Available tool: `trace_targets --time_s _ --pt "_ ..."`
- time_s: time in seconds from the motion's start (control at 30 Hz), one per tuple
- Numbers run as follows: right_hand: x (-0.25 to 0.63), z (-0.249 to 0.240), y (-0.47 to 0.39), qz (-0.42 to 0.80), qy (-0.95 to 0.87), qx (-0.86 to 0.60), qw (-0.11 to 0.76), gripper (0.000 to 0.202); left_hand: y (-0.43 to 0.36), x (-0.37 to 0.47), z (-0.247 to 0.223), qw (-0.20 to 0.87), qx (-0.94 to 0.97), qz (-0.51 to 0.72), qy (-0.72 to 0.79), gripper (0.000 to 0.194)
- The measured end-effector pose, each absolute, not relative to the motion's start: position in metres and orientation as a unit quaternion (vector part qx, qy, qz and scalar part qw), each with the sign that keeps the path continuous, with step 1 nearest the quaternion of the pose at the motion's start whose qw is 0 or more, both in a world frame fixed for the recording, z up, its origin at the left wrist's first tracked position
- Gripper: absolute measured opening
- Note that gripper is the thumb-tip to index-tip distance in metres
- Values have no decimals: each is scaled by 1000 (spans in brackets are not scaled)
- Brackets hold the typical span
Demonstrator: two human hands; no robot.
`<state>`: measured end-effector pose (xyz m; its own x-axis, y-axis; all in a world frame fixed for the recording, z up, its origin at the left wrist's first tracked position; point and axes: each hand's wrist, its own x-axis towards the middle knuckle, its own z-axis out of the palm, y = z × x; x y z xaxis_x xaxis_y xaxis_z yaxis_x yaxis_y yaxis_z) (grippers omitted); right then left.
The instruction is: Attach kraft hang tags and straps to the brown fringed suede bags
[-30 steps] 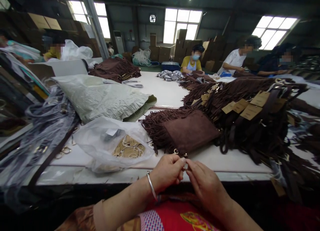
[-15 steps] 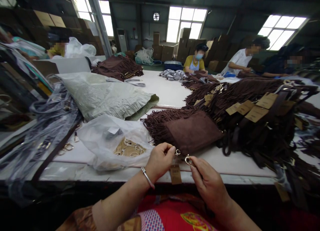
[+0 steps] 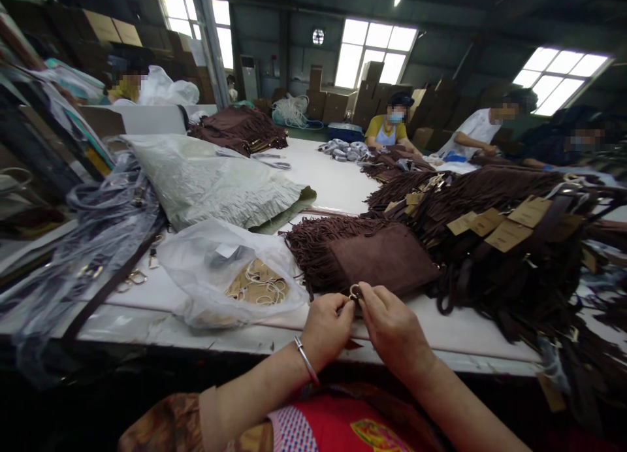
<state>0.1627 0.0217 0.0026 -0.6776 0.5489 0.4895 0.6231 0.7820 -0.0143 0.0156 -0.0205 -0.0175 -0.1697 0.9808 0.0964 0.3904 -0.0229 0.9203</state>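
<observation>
My left hand (image 3: pixel 327 328), with a silver bangle at the wrist, is closed in a pinch. My right hand (image 3: pixel 399 331) meets it fingertip to fingertip. Between them sits a small gold ring clasp (image 3: pixel 353 290), gripped from both sides; the fingers cover much of it. Below the hands a corner of a brown tag (image 3: pixel 353 344) shows, mostly hidden. Just beyond lies a dark brown suede bag (image 3: pixel 382 259) with long fringe, flat on the table. To the left, an open clear plastic bag (image 3: pixel 196 262) contains kraft tags with white strings (image 3: pixel 259 282).
Tagged fringed bags (image 3: pixel 490 184) are heaped at the right. Plastic-wrapped straps (image 3: pixel 108 243) hang over the left edge, near loose gold clasps (image 3: pixel 134 279). A pale woven sack (image 3: pixel 210 184) lies behind the plastic bag. Co-workers, including a person in yellow (image 3: pixel 379 129), sit across the white table (image 3: pixel 337 184).
My hands have come together, bringing the two metal rings that were apart to one spot. The tag that hung in view is now mostly hidden. The view has shifted slightly.
</observation>
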Motion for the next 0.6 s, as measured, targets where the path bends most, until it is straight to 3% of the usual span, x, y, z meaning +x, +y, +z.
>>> trace_targets --time_s 0.2,0.4,0.5,0.6 --pt "151 25 33 -162 -938 -301 64 34 -20 12 -20 193 663 400 603 29" --pt "158 39 38 -110 -959 -260 -22 35 -17 4 -26 180 686 370 600 27" --pt "172 38 39 -96 -966 -240 19 35 -14 -3 -25 194 686 376 592 27" --pt "191 39 31 -12 -951 -272 144 35 -12 -12 -19 254 660 397 585 27"
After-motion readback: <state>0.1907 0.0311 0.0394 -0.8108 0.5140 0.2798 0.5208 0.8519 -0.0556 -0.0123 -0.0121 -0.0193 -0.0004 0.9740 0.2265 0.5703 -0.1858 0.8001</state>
